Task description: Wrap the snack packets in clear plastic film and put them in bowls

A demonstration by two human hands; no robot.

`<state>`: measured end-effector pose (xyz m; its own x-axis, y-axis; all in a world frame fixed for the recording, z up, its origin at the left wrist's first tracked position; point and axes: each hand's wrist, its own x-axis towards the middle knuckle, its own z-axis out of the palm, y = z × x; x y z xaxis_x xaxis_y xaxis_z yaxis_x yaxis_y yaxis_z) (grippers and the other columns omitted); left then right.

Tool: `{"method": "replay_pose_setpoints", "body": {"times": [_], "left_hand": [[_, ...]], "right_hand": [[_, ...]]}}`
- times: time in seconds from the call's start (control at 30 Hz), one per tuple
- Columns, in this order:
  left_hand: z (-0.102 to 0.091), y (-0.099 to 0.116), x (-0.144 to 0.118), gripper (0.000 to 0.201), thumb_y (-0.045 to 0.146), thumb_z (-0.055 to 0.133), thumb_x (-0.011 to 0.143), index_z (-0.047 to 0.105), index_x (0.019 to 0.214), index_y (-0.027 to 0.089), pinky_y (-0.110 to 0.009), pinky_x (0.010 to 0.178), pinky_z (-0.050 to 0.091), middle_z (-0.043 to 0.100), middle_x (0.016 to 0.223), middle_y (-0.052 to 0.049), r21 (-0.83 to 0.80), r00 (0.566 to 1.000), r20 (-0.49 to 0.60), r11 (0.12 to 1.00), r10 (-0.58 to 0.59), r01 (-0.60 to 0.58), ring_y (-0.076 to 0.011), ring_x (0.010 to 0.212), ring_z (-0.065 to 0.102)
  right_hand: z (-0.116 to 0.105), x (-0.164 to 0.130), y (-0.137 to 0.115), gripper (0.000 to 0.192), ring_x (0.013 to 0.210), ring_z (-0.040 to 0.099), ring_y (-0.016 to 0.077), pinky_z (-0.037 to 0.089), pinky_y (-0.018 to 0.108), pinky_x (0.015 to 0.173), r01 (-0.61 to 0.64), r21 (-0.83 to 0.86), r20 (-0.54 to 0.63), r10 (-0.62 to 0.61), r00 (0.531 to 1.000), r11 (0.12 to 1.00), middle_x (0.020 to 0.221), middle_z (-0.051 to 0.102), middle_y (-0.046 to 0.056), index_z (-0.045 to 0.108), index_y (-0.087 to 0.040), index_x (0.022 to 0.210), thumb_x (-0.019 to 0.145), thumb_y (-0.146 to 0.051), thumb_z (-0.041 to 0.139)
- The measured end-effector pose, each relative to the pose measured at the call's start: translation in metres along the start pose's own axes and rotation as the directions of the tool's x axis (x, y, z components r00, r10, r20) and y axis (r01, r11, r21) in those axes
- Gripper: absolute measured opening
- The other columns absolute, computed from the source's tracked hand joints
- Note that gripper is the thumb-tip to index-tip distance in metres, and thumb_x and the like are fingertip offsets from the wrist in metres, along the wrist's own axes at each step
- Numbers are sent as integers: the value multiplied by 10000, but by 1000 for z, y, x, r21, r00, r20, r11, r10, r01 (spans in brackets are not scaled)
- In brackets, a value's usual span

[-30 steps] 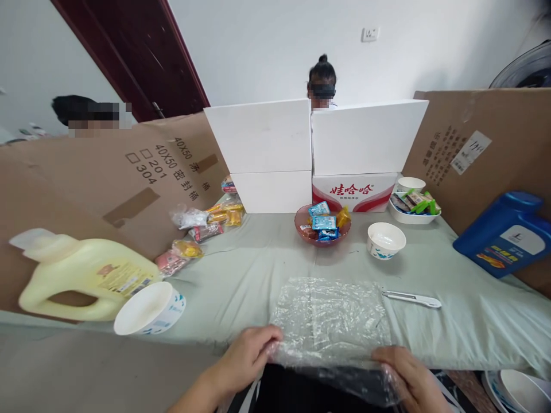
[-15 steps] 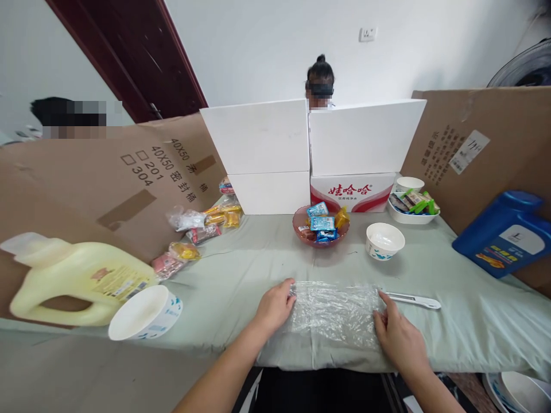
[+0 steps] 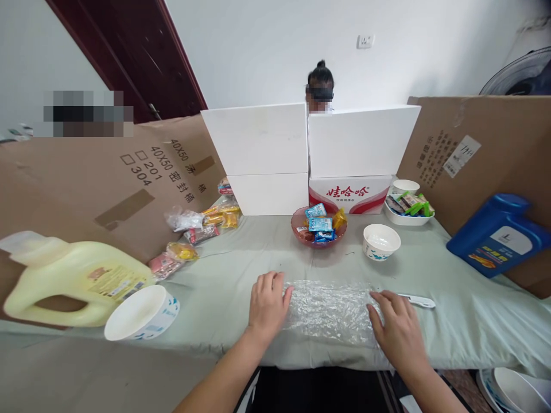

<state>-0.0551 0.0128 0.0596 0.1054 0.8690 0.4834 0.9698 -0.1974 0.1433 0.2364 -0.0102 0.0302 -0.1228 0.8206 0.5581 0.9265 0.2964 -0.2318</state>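
A crinkled sheet of clear plastic, perhaps a bag (image 3: 329, 312), lies flat near the table's front edge. At its left edge my left hand (image 3: 267, 301) rests with fingers apart and nothing in them. My right hand (image 3: 396, 324) hovers at or touches the right edge, fingers bent but spread; I cannot tell whether the tips press on the plastic. Partly hidden behind that hand is a slim white tool, like a utility knife (image 3: 420, 301). Beyond the plastic stands a pinkish glass bowl (image 3: 297, 232) of wrapped snacks, with a white paper bowl (image 3: 381, 248) to its right.
White boxes (image 3: 267, 195) stand at the back. Cardboard panels (image 3: 486, 149) flank both sides. A yellow jug (image 3: 77, 269) and a paper bowl (image 3: 161, 318) lie at left, near several snack packets (image 3: 202, 234). On the right are a blue bottle (image 3: 495, 241) and a white snack dish (image 3: 407, 218).
Both hands have loosened from the plastic's edges, and their fingers have opened. My left hand has shifted slightly left. The right hand now covers more of the white tool. The view has shifted slightly.
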Motion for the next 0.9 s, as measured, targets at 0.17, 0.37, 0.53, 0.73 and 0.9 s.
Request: {"method": "replay_pose_setpoints", "body": {"times": [0.17,0.37,0.53,0.73,0.9], "left_hand": [[16,32,-9,301,284,504,924,579,1201,193,-485,1000,401,595,1242,-105,-231,927,214,938,309,-259,-290,1210,493],[44,17,-34,691,560,465,909,264,1489,241,-567,1133,181,269,1554,-84,-206,852,407,942,329,-266,-322,1439,173],[37,-11,-41,708,591,450,907,248,1497,256,-542,1138,184,228,1566,-92,-158,863,422,960,278,-232,-313,1445,163],[20,-63,-59,642,522,442,933,305,1480,216,-536,1117,255,301,1534,-129,-69,933,325,988,155,-141,-326,1421,235],[-9,-66,-79,465,338,566,883,501,1328,218,-461,1072,393,482,1403,-114,-271,920,233,930,314,-249,-305,1341,386]], "right_hand": [[23,18,-40,364,1225,485,251,304,453,1068,225,95,279,-243,929,970,1278,601,78,590,-208,1242,961,-282,371],[58,10,-40,651,1425,191,323,171,577,1112,223,48,481,-218,849,974,1536,295,86,301,-204,1479,942,-572,322],[55,3,-17,675,1427,193,314,164,594,1114,174,-8,487,-148,861,985,1538,285,87,298,-208,1478,930,-602,315],[29,-27,26,632,1422,225,294,249,558,1105,193,-30,320,-174,931,981,1517,337,100,306,-207,1476,932,-517,395],[-5,-56,37,625,1385,324,266,344,459,1092,289,120,300,-312,902,950,1465,430,64,360,-259,1448,886,-474,532]]}}
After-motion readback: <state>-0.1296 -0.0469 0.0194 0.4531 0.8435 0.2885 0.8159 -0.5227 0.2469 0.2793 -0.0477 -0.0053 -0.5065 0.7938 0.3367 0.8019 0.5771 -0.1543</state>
